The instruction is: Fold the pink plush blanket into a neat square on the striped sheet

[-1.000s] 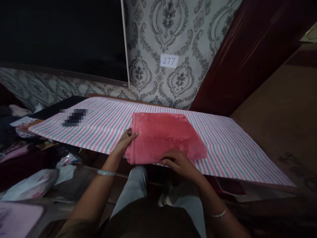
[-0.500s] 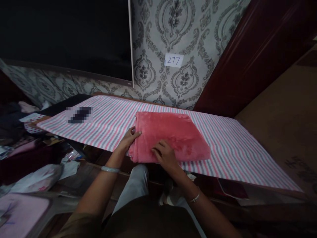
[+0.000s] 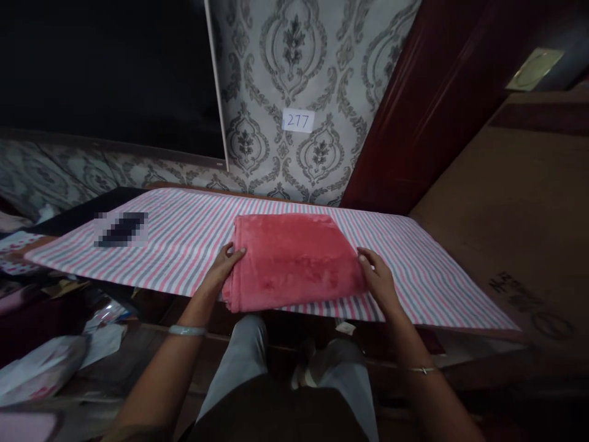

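A folded pink plush blanket (image 3: 294, 261) lies on a striped cloth, with its stacked folds along the left side. My left hand (image 3: 224, 264) grips that side, thumb on top and the other fingers partly hidden at the edge. At the opposite side, my right hand (image 3: 380, 277) is closed against the blanket's right edge, fingers bent; part of its grasp is hidden. The pink, grey and white striped cloth (image 3: 432, 276) covers the long table beneath.
A blurred dark object (image 3: 122, 229) lies on the cloth to the left. Behind are a large dark screen (image 3: 110, 80) and a wall with a paper label (image 3: 298, 120). A cardboard box (image 3: 515, 202) stands at right. Clutter, including a plastic bag (image 3: 43, 368), fills the lower left.
My right hand has moved from the blanket's top surface to its right edge. My left hand stays at the left side. The camera view has turned slightly right.
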The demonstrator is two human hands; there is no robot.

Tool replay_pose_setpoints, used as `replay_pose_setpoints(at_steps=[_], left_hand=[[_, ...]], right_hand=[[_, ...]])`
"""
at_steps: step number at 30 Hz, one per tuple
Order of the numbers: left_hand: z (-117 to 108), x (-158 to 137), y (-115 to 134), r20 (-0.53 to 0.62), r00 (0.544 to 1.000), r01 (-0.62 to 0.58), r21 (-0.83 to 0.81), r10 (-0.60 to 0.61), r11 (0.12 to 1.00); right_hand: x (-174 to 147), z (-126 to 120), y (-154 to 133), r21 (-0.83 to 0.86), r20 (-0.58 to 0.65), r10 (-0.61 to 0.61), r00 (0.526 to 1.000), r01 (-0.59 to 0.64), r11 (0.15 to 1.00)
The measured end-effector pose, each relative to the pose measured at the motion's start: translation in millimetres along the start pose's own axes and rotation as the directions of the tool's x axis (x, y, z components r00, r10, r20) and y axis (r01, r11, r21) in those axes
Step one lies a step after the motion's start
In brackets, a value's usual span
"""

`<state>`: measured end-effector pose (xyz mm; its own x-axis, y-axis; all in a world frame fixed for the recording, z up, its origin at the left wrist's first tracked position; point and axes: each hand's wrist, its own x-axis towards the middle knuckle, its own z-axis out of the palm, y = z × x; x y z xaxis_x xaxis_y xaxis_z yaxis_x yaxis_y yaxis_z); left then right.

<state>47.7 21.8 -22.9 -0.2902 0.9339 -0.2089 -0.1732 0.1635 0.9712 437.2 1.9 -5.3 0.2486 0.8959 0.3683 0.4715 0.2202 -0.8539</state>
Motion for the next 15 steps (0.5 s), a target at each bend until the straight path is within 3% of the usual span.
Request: replay_pose_setpoints(at_steps=[5, 9, 11, 15], left_hand=[[0.0, -3.1, 2.7, -0.006, 0.999, 0.033, -0.032, -0.033, 0.999], [-0.7, -7.2, 1.4, 0.003, 1.0, 0.022, -0.049, -0.021, 0.999], [-1.9, -9.1, -0.2, 0.017, 1.0, 0.004, -0.06, -0.003, 0.998], [-2.8, -10.4, -3.5, 0.048, 0.999, 0.009, -0.087, -0.005, 0.996]], right_hand=[[19.9, 8.1, 27.0, 0.095, 0.1, 0.29, 0.952, -0.299, 0.95], [21.6, 10.9, 33.1, 0.239, 0.275, 0.362, 0.891, -0.428, 0.872], [26.0, 9.7, 34.7, 0.271, 0.372, 0.397, 0.839, -0.507, 0.818], [38.7, 7.7, 33.8, 0.235, 0.546, 0.494, 0.677, -0.69, 0.685]])
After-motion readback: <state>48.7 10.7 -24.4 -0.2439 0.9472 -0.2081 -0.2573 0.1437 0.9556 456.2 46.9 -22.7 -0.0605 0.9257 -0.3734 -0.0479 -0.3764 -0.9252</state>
